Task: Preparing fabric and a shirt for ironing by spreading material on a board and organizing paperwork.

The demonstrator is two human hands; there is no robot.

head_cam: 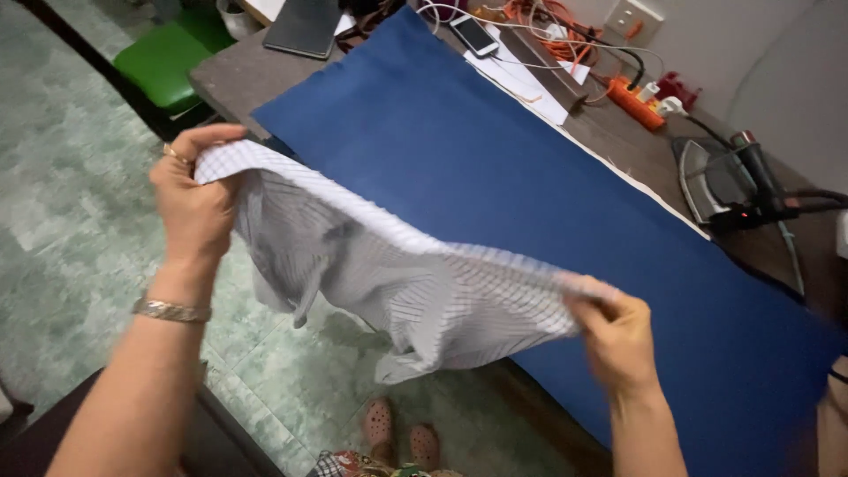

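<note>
Both hands pinched one checked garment: left hand upper left, right hand lower right. Its held edge ran diagonally between them, above the blue cloth.

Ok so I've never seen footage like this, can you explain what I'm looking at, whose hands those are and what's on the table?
There is no machine here. The one picture comes from a camera worn on a person's head, looking down at their own hands. The left hand and right hand each grip an edge of a white checked garment, stretched between them above the floor. Ahead is a table covered by a blue cloth. Farther back lie a clothes iron, an orange power strip, a phone and papers.
</note>
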